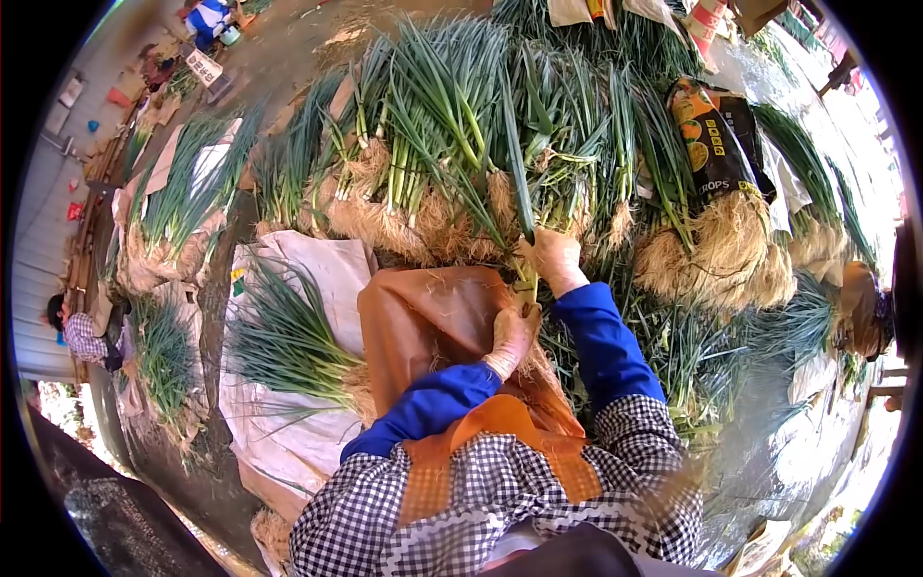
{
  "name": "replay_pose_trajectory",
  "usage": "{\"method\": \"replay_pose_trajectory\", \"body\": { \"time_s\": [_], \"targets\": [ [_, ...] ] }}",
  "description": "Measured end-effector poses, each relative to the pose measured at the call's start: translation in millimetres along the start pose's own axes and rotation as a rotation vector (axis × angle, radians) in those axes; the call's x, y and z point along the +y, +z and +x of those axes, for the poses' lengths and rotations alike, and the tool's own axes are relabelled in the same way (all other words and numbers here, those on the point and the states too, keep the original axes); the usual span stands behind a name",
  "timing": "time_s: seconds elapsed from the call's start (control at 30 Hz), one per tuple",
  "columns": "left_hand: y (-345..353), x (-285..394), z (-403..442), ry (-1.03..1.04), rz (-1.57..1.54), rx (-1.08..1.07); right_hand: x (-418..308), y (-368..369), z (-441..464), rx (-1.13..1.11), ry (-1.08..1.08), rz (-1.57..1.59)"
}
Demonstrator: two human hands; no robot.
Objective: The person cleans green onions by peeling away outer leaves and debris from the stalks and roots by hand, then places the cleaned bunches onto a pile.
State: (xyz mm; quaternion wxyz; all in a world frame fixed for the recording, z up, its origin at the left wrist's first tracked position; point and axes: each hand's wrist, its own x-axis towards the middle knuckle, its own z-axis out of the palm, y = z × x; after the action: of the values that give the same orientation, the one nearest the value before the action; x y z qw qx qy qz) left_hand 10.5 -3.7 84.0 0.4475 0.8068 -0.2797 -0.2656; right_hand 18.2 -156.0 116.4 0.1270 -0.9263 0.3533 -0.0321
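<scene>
Both my hands are on one green onion (525,290) held upright over my lap. My left hand (514,337) is closed around its lower end, where the roots are mostly hidden. Higher up, my right hand (553,260) grips the stalk near the base of the long green leaves. Brown waterproof cloth (433,313) covers my lap beneath the hands. Just beyond them lies a wide row of green onions (423,115), their bushy tan roots towards me. To my left, a bunch of green onions (298,346) rests on a pale sack (260,433).
Loose leaves (654,337) litter the ground at my right. A black and yellow printed bag (711,139) lies over the onions on the right. More onion bundles (183,202) are at the far left, near a person in a checked top (85,337). Another person (207,21) is at the back left.
</scene>
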Motion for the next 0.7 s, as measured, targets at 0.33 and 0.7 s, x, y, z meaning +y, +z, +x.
{"method": "replay_pose_trajectory", "body": {
  "time_s": [0.33, 0.7],
  "targets": [
    [16, -41, 26, -0.052, -0.337, 0.033, 7, -22, -129, 0.071, 0.197, 1.087],
    [9, -15, 3, 0.177, 0.019, -0.009, 9, -61, -104, -0.265, 0.083, 0.378]
  ]
}}
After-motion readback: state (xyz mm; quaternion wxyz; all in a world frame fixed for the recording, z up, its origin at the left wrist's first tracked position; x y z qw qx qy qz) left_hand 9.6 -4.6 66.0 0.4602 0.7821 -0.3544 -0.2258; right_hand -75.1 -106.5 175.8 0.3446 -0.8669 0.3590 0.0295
